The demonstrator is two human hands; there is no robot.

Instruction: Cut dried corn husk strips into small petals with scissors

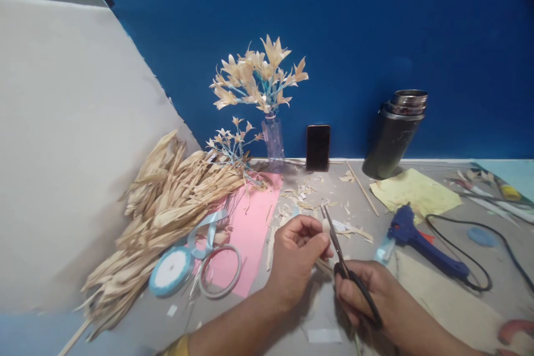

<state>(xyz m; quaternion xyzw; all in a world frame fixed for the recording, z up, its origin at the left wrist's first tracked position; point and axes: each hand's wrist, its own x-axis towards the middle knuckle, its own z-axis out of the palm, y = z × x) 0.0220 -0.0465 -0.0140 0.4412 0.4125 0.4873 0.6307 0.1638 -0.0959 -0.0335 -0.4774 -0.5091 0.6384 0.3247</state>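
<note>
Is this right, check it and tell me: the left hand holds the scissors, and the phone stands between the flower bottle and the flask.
One thing is wrong: the head view shows the scissors in the right hand, not the left hand. The phone does stand between the flower bottle and the flask.

Scissors (341, 260) in the right hand (386, 285) are showing smooth, glossy metal blades and plastic-looking handles. Left of the left hand (296, 253), husks (167, 219) are presenting dry, papery, ridged surfaces. Beyond both hands, a bottle (273, 144) is displaying clear, glossy plastic. Right of the right hand, a glue gun (431, 247) is exhibiting smooth plastic.
</note>
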